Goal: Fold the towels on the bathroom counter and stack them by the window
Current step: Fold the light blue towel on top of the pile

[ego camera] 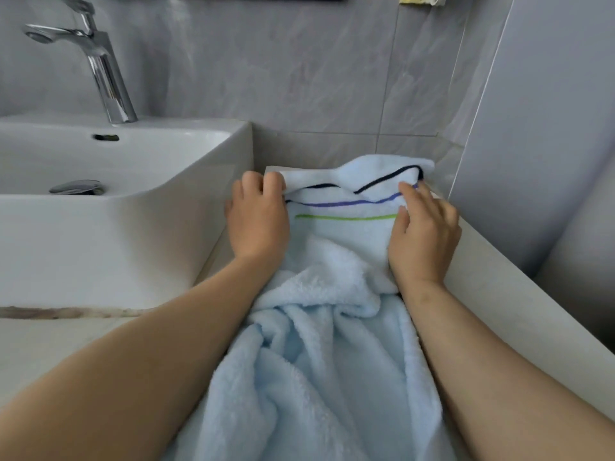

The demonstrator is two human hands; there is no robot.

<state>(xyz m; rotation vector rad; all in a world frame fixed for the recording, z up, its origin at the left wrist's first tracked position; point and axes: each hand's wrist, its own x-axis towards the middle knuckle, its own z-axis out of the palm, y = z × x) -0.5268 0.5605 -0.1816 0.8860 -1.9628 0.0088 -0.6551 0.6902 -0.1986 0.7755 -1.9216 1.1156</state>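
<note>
Both hands are gripping the pale blue towel (332, 327): left hand (258, 217) pinching its far-left corner, right hand (422, 234) curling round its right edge.

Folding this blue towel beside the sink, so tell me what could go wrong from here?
The light blue towel is bunched near you; its weight may drag the striped end back if the left hand or right hand loosens. The counter between wall and sink looks narrow, so a fold may slip into the sink.
</note>
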